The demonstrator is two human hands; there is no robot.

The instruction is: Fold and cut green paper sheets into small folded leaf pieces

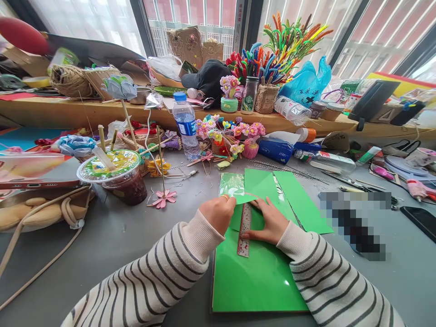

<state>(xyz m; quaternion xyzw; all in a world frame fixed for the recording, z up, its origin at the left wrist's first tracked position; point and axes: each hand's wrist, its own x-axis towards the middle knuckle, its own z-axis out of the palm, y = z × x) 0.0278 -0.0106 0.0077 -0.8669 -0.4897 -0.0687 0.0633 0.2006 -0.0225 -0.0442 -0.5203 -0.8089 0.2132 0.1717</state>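
My left hand (218,213) pinches the near-left edge of a green paper piece (243,200), which is lifted and folding up along a ruler. My right hand (270,222) presses the patterned, pink-edged ruler (244,229) down, thumb near its lower half and fingers stretched towards its upper end. The upper end of the ruler is partly hidden by the raised paper and fingers. Below lies a large green sheet (255,281) in a shiny clear sleeve. Two more green strips, one of them a loose green strip (303,200), lie beyond my right hand.
To the left stand a lidded drink cup (131,186) and a pink paper flower (164,198). A water bottle (185,125), crocheted flowers (250,131) and a blue tissue pack (276,150) line the back. A glue gun (417,188) and a phone (420,222) lie right.
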